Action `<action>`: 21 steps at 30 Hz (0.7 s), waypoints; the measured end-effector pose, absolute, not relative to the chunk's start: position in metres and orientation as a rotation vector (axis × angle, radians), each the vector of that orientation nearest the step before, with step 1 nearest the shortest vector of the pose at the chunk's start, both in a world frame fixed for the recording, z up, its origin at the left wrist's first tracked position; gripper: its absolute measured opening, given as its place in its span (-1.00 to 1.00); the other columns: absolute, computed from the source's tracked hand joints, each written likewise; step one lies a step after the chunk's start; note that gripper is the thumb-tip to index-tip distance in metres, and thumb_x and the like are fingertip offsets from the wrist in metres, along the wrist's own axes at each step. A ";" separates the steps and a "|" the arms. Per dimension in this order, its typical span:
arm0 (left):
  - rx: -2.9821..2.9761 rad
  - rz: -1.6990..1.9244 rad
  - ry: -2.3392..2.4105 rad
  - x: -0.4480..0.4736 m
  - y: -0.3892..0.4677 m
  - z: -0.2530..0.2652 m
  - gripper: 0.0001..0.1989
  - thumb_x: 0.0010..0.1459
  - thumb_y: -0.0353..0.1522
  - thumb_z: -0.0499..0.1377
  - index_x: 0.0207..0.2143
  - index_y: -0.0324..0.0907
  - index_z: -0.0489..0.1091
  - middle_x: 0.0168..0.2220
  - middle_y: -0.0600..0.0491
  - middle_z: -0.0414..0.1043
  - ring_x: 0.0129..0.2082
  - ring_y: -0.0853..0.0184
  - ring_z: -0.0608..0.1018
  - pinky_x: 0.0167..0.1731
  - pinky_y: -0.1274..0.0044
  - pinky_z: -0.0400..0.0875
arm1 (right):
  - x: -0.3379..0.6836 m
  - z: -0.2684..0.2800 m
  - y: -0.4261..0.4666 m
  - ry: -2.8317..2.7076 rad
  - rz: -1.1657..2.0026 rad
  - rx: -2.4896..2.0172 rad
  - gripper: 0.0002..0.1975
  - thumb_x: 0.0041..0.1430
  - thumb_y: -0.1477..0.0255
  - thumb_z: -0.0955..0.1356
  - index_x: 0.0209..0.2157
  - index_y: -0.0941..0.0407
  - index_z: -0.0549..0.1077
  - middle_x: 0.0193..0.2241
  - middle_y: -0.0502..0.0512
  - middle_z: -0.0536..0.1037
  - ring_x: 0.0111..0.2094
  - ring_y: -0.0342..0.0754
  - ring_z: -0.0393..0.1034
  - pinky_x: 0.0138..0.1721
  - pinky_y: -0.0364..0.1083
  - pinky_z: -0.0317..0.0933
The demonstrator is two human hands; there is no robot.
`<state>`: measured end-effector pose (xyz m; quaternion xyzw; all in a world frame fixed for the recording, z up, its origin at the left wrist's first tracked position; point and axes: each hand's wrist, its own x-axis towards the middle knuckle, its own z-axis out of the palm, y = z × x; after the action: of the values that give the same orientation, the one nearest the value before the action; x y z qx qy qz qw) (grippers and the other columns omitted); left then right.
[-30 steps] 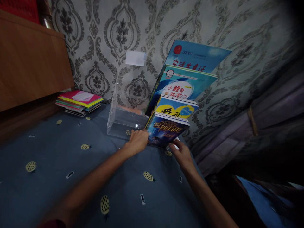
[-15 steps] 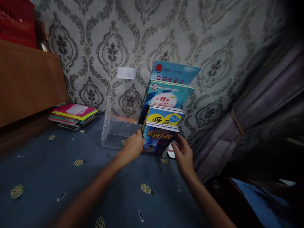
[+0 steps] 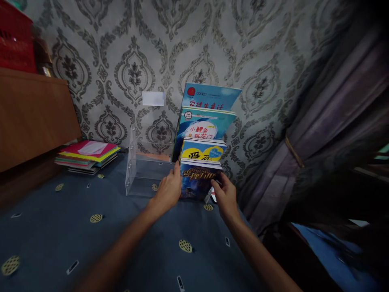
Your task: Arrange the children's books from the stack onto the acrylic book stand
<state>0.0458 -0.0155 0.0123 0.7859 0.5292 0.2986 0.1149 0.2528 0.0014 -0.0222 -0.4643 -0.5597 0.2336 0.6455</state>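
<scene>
A dark blue book [image 3: 197, 184] with gold lettering stands in the front tier of a clear acrylic stepped rack [image 3: 130, 178]. My left hand [image 3: 167, 188] is closed at its left edge. At the right edge, my right hand [image 3: 225, 195] grips it with the thumb toward the front cover and the fingers curled round the side. Behind it, stepping up, are a yellow-and-blue book [image 3: 203, 152], a teal book [image 3: 209, 123] with red and black characters, and a taller blue book [image 3: 214, 95]. The left part of the rack holds no books.
A stack of colourful thin books or folders [image 3: 88, 156] lies on the left of the dark patterned cloth [image 3: 136, 251]. Above it juts a wooden cabinet [image 3: 36, 113] bearing a red basket [image 3: 15, 38]. Patterned wallpaper rises behind, and a tied curtain [image 3: 279, 174] hangs at right.
The view has shifted, so the scene sits slightly lower and further left. Both hands remain at the dark blue book's edges, and its cover looks a little straighter.
</scene>
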 end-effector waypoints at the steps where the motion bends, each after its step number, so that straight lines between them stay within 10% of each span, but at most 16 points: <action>1: 2.299 0.882 1.549 0.046 -0.015 0.012 -0.26 0.24 -0.51 0.01 0.41 -0.29 -0.22 0.21 -0.34 0.33 0.11 -0.03 0.52 0.04 0.25 0.40 | 0.253 -0.022 0.001 -1.279 0.533 -1.058 -0.47 0.10 0.25 0.38 0.09 0.16 0.47 0.05 0.27 0.57 0.03 0.19 0.48 0.06 0.16 0.35; 21: 2.281 1.012 1.571 0.053 -0.014 0.005 -0.22 0.20 -0.55 0.05 0.41 -0.32 -0.22 0.20 -0.40 0.34 0.19 -0.02 0.47 0.12 0.24 0.36 | 0.251 -0.028 0.005 -1.360 0.379 -1.080 -0.50 0.12 0.30 0.31 0.10 0.11 0.45 0.06 0.23 0.57 0.02 0.20 0.47 0.02 0.17 0.38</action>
<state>0.0526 -0.0144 0.0053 0.7700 0.5304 0.3414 0.0960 0.2513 0.0045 -0.0276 -0.4717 -0.5941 0.1656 0.6302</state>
